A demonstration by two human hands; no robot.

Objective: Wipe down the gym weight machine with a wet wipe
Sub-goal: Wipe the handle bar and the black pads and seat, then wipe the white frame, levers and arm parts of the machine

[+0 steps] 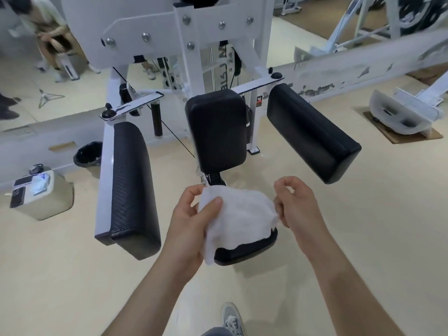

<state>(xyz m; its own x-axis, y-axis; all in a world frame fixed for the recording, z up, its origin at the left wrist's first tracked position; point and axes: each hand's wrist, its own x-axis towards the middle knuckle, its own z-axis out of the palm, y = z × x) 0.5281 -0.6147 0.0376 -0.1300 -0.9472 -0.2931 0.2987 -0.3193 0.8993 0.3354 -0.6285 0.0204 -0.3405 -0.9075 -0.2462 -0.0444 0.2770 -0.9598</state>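
Two grips stretch the wet wipe [242, 214] above the seat pad [244, 253]: my left hand [191, 217] clamps one edge, my right hand [297, 202] pinches the opposite corner, I judge to open a broad wiping face.

Lettering [223, 57] on the weight machine [186, 57] — illegible.

The wet wipe [240, 219] is white, soft and crumpled, stretched open between the left hand [189, 219] and the right hand [298, 202], which grip its opposite edges. Directly under it lies the black seat [244, 251] of the weight machine [184, 27], a white steel frame. Its upright black back pad [217, 127] stands just beyond the hands. A long black arm pad [132, 185] lies left of the left hand, and another pad [312, 132] lies beyond the right hand.
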